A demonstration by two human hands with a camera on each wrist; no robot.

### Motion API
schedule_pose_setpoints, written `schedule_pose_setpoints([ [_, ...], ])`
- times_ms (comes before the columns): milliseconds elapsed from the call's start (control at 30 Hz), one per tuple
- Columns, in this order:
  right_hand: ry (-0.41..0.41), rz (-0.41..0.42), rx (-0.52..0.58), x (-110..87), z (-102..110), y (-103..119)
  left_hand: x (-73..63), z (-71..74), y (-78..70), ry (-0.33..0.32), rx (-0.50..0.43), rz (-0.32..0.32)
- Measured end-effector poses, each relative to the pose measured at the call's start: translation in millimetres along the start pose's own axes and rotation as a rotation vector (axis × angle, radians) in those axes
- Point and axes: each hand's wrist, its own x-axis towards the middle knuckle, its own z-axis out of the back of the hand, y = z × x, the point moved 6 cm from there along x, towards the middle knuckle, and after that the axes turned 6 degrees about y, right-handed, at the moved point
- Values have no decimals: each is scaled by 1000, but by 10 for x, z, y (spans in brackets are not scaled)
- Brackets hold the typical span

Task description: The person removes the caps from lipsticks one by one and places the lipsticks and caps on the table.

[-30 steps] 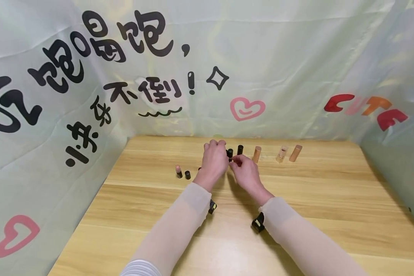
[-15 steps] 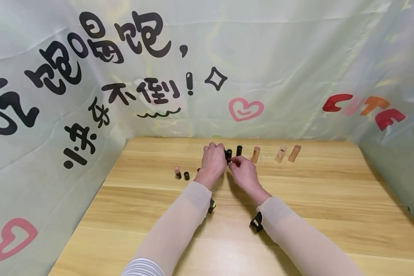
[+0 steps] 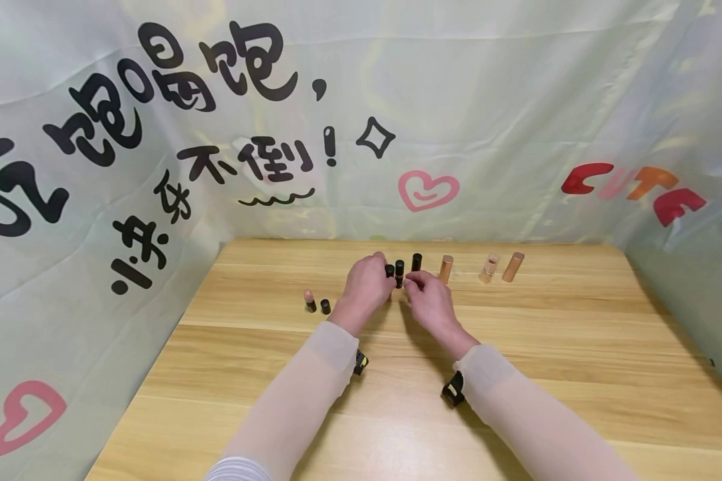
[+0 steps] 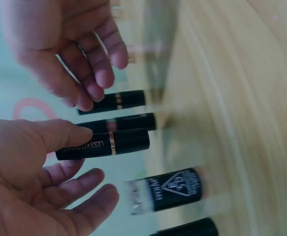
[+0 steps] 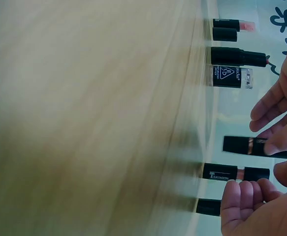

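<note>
A black lipstick with white letters (image 4: pixel 101 145) is being held over the back part of the wooden table (image 3: pixel 180 401). It is being pinched by the left hand (image 3: pixel 367 284): the thumb (image 4: pixel 79 136) is being pressed on its side, and the lower fingers are being spread below, apart from it. Its bottom seems to be hanging just above the wood. Close by, a lipstick with a pink ring (image 5: pixel 221 171) is standing upright. The right hand (image 3: pixel 430 300) is being held right beside it, with the fingers loosely bent and close together, and a gap is showing between thumb and fingers. Nothing is seen being gripped there; whether anything is being touched cannot be told. A black tube (image 3: pixel 417 260) is standing just behind those fingers.

On the other side, a clear-topped lipstick (image 5: pixel 227 76) and a dark open lipstick (image 5: pixel 227 55) are standing near each other. Further left, a pink lipstick (image 3: pixel 309 300) is standing uncapped beside a short black cap (image 3: pixel 325 306).

If the pinch is made too loose, the held lipstick could be dropped. Because neighbours are standing so near, one could be bumped and tipped over by either hand.
</note>
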Motion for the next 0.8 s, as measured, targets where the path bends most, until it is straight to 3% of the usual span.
schedule_pose_setpoints([
  [200, -8, 53, 53, -93, 91, 50, -172, 77, -35, 43, -140, -23],
  [400, 27, 121, 205, -201, 159, 114, -360, 106, -98, 44, -271, -87],
  [667, 6, 158, 253, -382, 268, 140, -538, 33, -208, 80, -380, -156],
  [800, 22, 167, 265, -452, 283, 149, -577, -38, -221, 92, -442, -161],
])
